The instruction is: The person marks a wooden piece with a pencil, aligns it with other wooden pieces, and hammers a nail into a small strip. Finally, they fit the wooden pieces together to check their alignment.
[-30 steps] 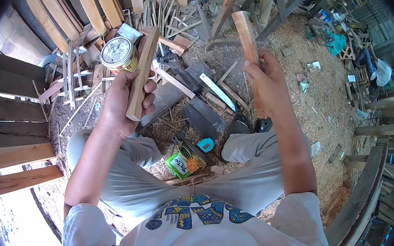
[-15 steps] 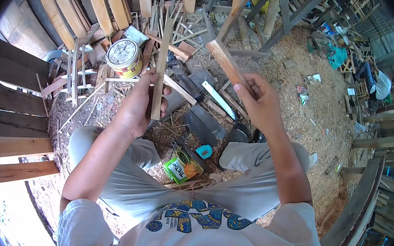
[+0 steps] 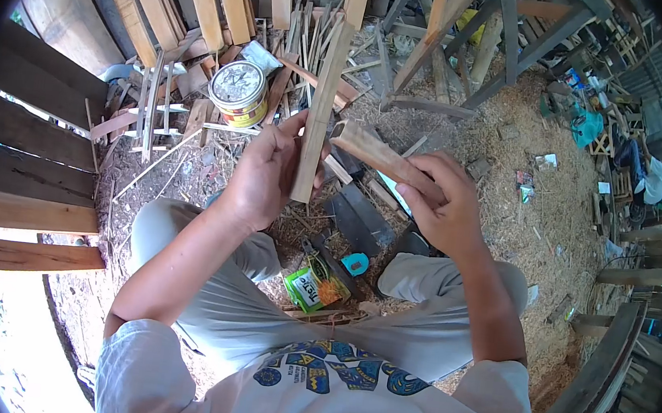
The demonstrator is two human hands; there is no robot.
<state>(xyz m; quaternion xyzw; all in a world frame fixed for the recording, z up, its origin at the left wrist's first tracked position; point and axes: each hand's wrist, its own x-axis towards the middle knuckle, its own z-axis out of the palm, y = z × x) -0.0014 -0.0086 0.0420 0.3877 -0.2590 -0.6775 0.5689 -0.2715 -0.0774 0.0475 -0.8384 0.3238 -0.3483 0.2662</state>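
My left hand (image 3: 266, 171) is closed round the lower part of a long, narrow wooden strip (image 3: 323, 109), which stands nearly upright in front of me. In my right hand (image 3: 448, 207), fingers and thumb pinch a shorter, reddish-brown wooden block (image 3: 381, 155). The block's far end points left, close beside the strip. Below the hands lie a dark flat plate (image 3: 358, 217) and a pale saw blade (image 3: 394, 192), partly hidden by the block and my right hand. A turquoise tape measure (image 3: 355, 264) and a green packet (image 3: 310, 289) rest between my legs.
A lidded paint tin (image 3: 238, 96) stands at the left among offcuts and thin sticks. Long boards (image 3: 203, 0) lean at the back, near a wooden trestle (image 3: 445, 41). Shavings cover the floor (image 3: 530, 227); another person (image 3: 656, 180) sits far right.
The block in my right hand has swung left and down, its end now close to the strip. The strip leans a little more to the right. The view has shifted slightly left.
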